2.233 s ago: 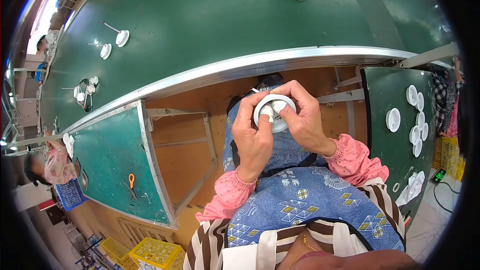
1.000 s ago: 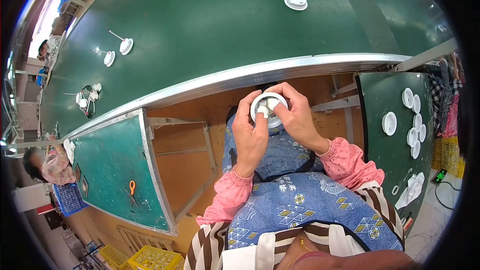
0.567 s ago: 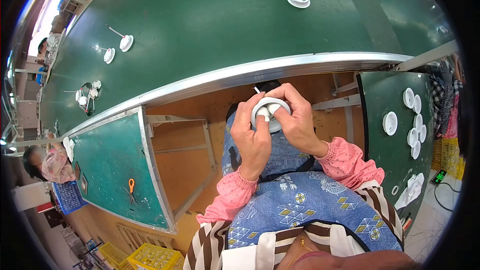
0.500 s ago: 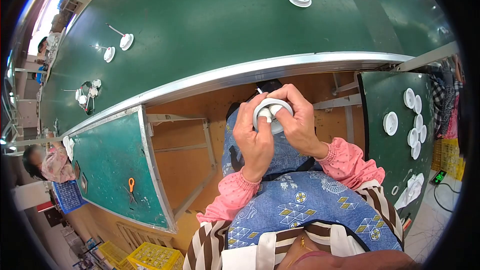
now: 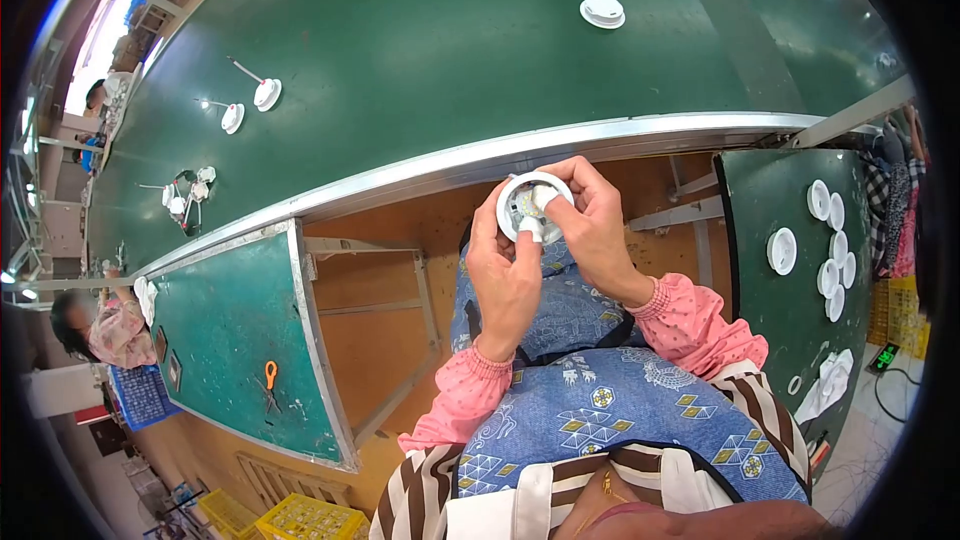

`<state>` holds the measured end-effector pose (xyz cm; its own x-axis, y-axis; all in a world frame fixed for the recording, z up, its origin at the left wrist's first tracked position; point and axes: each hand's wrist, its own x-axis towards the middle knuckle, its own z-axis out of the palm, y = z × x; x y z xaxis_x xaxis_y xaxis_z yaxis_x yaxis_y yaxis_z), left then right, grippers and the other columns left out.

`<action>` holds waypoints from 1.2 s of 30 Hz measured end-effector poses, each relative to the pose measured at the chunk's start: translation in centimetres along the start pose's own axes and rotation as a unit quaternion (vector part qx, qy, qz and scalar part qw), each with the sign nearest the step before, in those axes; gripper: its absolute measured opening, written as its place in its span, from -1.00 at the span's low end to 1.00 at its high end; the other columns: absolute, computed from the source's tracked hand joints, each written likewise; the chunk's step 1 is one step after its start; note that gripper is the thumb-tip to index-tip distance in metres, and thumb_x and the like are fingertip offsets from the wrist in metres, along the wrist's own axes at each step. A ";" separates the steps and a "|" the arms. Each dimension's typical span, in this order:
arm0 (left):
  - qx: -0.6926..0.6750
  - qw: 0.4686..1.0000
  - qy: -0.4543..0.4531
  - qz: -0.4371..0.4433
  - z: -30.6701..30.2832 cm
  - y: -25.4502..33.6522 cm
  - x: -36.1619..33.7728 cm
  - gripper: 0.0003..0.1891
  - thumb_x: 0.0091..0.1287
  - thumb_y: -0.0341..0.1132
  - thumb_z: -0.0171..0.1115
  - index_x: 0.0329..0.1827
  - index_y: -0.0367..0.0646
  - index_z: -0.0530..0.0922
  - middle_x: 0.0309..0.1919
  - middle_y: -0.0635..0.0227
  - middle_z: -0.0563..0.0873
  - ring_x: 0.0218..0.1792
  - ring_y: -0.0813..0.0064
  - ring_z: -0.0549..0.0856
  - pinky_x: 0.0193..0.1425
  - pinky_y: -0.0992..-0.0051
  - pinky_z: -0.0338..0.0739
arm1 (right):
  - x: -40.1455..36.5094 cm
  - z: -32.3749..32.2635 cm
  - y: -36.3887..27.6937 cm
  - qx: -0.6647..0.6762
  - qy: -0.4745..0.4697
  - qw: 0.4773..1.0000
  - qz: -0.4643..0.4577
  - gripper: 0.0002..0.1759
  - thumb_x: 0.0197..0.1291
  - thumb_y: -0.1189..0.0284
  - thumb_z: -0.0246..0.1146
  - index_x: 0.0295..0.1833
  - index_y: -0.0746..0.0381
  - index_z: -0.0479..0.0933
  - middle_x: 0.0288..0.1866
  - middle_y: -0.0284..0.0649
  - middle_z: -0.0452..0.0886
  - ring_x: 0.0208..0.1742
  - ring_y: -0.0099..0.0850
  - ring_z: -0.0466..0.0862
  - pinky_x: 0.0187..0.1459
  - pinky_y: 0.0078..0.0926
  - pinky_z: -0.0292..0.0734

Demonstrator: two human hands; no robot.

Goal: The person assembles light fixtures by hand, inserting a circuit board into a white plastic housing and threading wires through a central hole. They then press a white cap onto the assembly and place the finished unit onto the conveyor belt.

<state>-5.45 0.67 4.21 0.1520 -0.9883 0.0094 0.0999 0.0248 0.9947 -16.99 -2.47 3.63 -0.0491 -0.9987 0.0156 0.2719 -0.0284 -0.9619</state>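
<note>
Between both hands, above my lap, is a round white LED downlight (image 5: pixel 507 212) with its open face turned up toward me. Inside its rim a board with small yellowish dots shows. My left hand (image 5: pixel 503 275) grips the left side of the rim, its white-covered thumb over the lower edge of the inside. On the right, my right hand (image 5: pixel 597 230) has its fingers around the rim and its white-covered thumb pressed inside near the board. The fingertips behind the light are hidden.
Finished-looking white lights with cables (image 5: pixel 602 10) lie on the green conveyor belt (image 5: pixel 430 40). Several white housings (image 5: pixel 781 251) and a white cloth (image 5: pixel 826 386) are on the right table. Orange-handled scissors (image 5: pixel 270 375) lie on the left table. A co-worker (image 5: pixel 112 328) sits far left.
Both hands have tilted the light so its inside faces me more, and the board now shows. The thumbs have spread apart a little. The camera view has shifted slightly.
</note>
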 end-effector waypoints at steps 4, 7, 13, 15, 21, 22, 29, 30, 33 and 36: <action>0.124 0.990 -0.004 0.074 -1.2 0.8 0.2 -0.54 0.30 -0.58 0.10 0.29 -0.30 0.55 -0.03 0.25 0.62 -0.08 0.49 0.66 -0.06 0.50 0.58 | -0.2 -0.3 -1.5 -0.085 -0.058 0.995 -0.015 -0.75 0.23 0.67 0.16 0.04 0.41 0.54 -0.13 -0.22 0.70 -0.13 -0.57 0.68 -0.10 -0.56 0.60; 0.142 0.985 -0.012 0.093 -1.6 1.0 0.2 -0.56 0.30 -0.59 0.11 0.27 -0.30 0.57 -0.03 0.25 0.63 -0.05 0.48 0.66 -0.01 0.49 0.57 | 0.0 -0.8 -2.0 -0.130 -0.101 0.986 -0.014 -0.68 0.21 0.70 0.14 0.09 0.40 0.53 -0.08 -0.24 0.68 -0.08 -0.59 0.67 -0.03 -0.60 0.59; 0.038 0.997 0.003 0.061 -0.5 0.3 -0.4 -0.61 0.34 -0.58 0.13 0.25 -0.32 0.56 0.07 0.24 0.67 0.04 0.43 0.67 0.18 0.46 0.54 | -0.2 -0.5 -1.5 -0.063 -0.090 0.994 -0.003 -0.71 0.17 0.72 0.12 0.02 0.39 0.55 -0.16 -0.22 0.69 -0.12 -0.55 0.67 -0.09 -0.55 0.60; 0.061 0.995 0.005 0.075 -0.6 0.0 -0.4 -0.64 0.35 -0.58 0.13 0.22 -0.32 0.56 0.04 0.24 0.68 0.03 0.43 0.67 0.17 0.45 0.54 | -0.5 -0.3 -1.5 -0.055 -0.079 0.995 0.000 -0.72 0.17 0.73 0.11 0.00 0.38 0.55 -0.16 -0.24 0.69 -0.14 -0.56 0.65 -0.11 -0.57 0.58; 0.081 0.994 0.020 0.076 -0.3 -1.0 -0.4 -0.69 0.37 -0.57 0.09 0.15 -0.32 0.57 -0.04 0.24 0.69 -0.03 0.44 0.67 0.12 0.46 0.55 | -0.8 0.0 -0.4 -0.035 -0.061 0.998 0.001 -0.78 0.24 0.70 0.15 -0.02 0.35 0.54 -0.16 -0.30 0.65 -0.15 -0.62 0.61 -0.12 -0.60 0.55; 0.077 0.994 0.017 0.078 -0.4 -1.2 0.3 -0.70 0.37 -0.57 0.09 0.15 -0.32 0.57 -0.05 0.25 0.69 -0.03 0.45 0.67 0.11 0.46 0.55 | -0.5 0.0 0.0 -0.033 -0.060 0.998 -0.006 -0.79 0.24 0.70 0.15 -0.02 0.35 0.54 -0.16 -0.31 0.65 -0.15 -0.62 0.61 -0.12 -0.60 0.55; -0.035 0.996 -0.062 0.055 -1.0 0.3 0.7 -0.51 0.43 -0.52 0.15 0.42 -0.34 0.37 0.17 0.24 0.59 0.19 0.40 0.62 0.27 0.43 0.53 | 0.6 0.3 -0.7 0.046 -0.035 0.998 0.034 -0.74 0.24 0.69 0.15 0.05 0.38 0.54 -0.13 -0.28 0.68 -0.18 -0.63 0.63 -0.20 -0.63 0.57; -0.068 0.994 -0.077 0.044 -0.9 0.9 0.5 -0.47 0.45 -0.50 0.16 0.48 -0.34 0.32 0.19 0.23 0.56 0.24 0.38 0.60 0.31 0.41 0.52 | 0.6 0.2 -1.0 0.052 -0.030 0.997 0.045 -0.73 0.24 0.68 0.15 0.06 0.38 0.54 -0.12 -0.28 0.68 -0.19 -0.64 0.63 -0.23 -0.63 0.56; -0.033 0.994 -0.101 0.037 -2.8 -1.0 0.3 -0.46 0.48 -0.40 0.17 0.51 -0.31 0.34 0.17 0.23 0.57 0.26 0.38 0.58 0.33 0.38 0.49 | 0.6 0.0 -1.4 0.069 -0.035 0.994 0.071 -0.71 0.26 0.64 0.17 0.09 0.36 0.54 -0.11 -0.26 0.68 -0.21 -0.63 0.64 -0.31 -0.65 0.53; 0.047 0.987 -0.087 0.124 -4.5 -0.8 1.0 -0.47 0.50 -0.31 0.14 0.50 -0.26 0.38 0.13 0.24 0.58 0.27 0.38 0.57 0.33 0.37 0.47 | 0.5 -0.4 -1.9 0.131 -0.043 0.979 0.150 -0.72 0.28 0.61 0.18 0.10 0.35 0.54 -0.11 -0.26 0.68 -0.21 -0.60 0.65 -0.33 -0.61 0.54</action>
<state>-0.97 0.31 2.95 -0.0111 -0.9647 0.2631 -0.0117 0.2632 0.9647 -17.93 -2.91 5.31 0.1485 -0.9635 -0.2229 0.4992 0.2676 -0.8241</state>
